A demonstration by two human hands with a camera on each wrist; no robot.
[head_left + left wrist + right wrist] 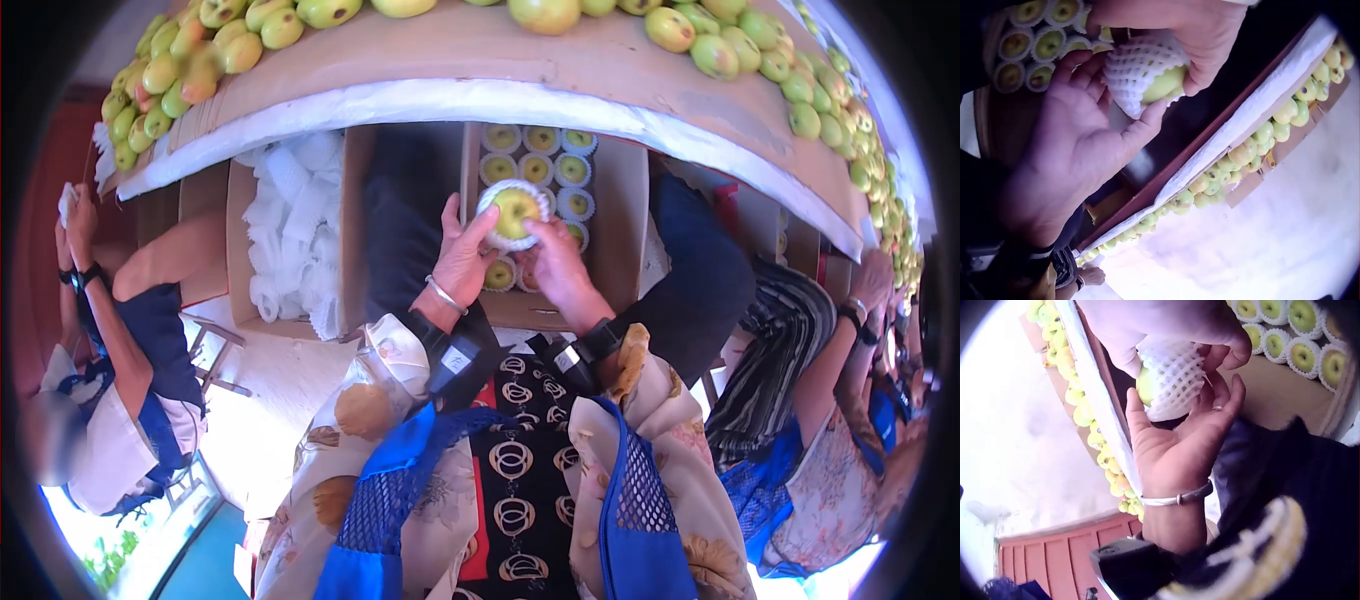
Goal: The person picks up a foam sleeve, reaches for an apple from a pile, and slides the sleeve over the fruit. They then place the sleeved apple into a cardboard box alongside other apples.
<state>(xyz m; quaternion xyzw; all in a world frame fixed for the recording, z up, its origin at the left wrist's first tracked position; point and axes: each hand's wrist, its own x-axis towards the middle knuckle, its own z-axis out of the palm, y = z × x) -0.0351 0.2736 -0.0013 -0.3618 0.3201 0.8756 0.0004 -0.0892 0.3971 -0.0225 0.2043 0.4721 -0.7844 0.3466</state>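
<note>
A yellow-green apple [517,212] in a white foam net is held between both hands above a cardboard box [622,225]. My left hand [462,262], with a silver bracelet, grips its left side. My right hand [560,268] grips the right side with its thumb at the net's edge. In the left wrist view, the net [1138,69] wraps one side and bare apple [1166,84] shows at its opening. The right wrist view shows the left hand [1175,450] cupping the netted apple [1175,378] from below, opposite the right hand [1166,322].
Netted apples [540,140] stand in rows in the box. To its left, another box [238,240] holds white foam nets [290,220]. Loose apples [715,55] line the padded table edge [450,97] ahead. People sit at left [130,370] and right [800,440].
</note>
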